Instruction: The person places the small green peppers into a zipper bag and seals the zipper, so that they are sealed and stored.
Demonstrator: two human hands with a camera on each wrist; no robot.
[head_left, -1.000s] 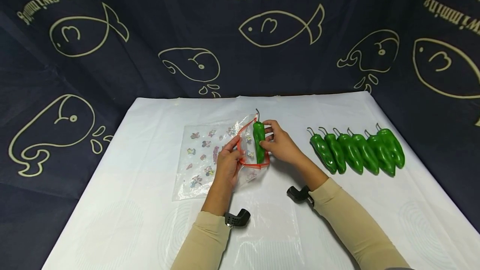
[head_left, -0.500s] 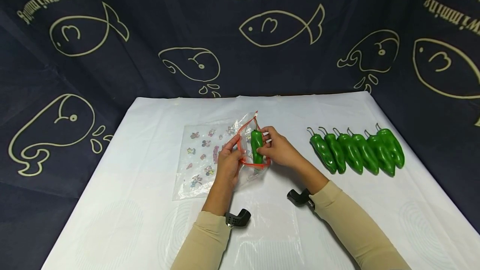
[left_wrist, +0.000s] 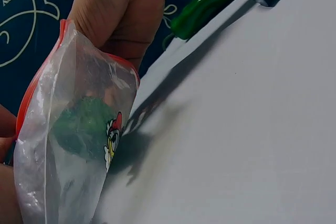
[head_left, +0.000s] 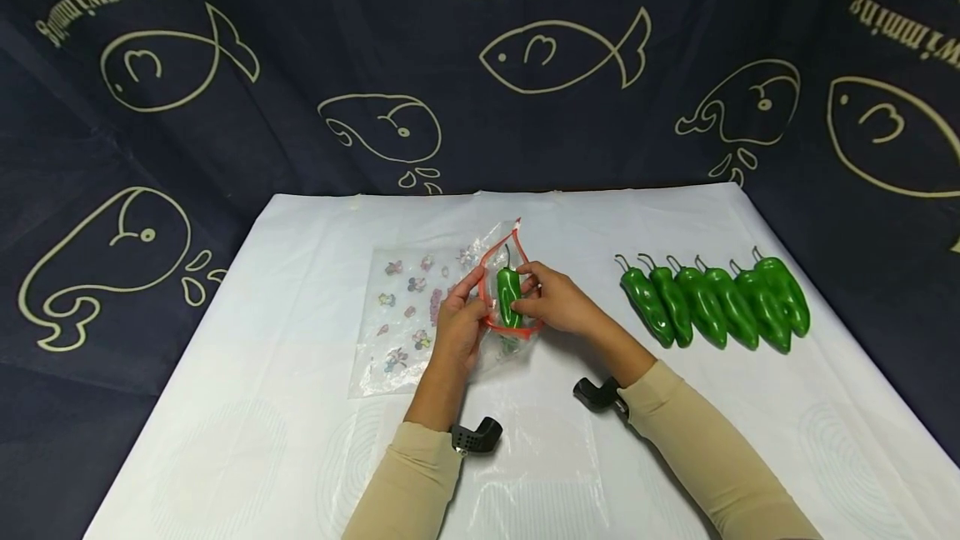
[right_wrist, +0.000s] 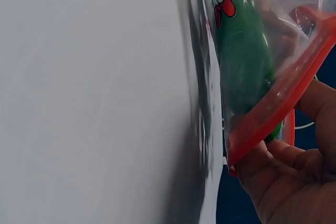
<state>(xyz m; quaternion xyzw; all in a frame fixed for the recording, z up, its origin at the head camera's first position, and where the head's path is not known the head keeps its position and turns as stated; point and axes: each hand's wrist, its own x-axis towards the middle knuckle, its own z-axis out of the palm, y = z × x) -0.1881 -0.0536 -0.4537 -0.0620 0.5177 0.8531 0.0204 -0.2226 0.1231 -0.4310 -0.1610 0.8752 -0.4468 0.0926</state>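
A clear plastic zip bag (head_left: pixel 369 315) with cartoon prints and a red zip edge stands with its mouth held apart. My left hand (head_left: pixel 459 327) pinches the left side of the red edge between thumb and fingers. Partly inside the mouth is a green pepper (head_left: pixel 509 290), stem upward, gripped by my right hand (head_left: pixel 557 300). Through the plastic, the pepper's lower part (left_wrist: pixel 81 127) shows blurred in the left wrist view. In the right wrist view most of the pepper (right_wrist: pixel 244 51) lies behind the film, and my right fingers are at the red edge.
Several green peppers (head_left: pixel 701 307) lie in a slanted row on the white-covered table (head_left: pixel 247 315), to the right. Another flat clear plastic sheet or bag (head_left: pixel 536 473) lies in front, between the forearms. A dark printed cloth (head_left: pixel 570 140) hangs behind the table.
My right hand has lowered the pepper and shifted it slightly left, so it sits deeper in the bag's mouth. My left hand keeps its pinch almost in place.
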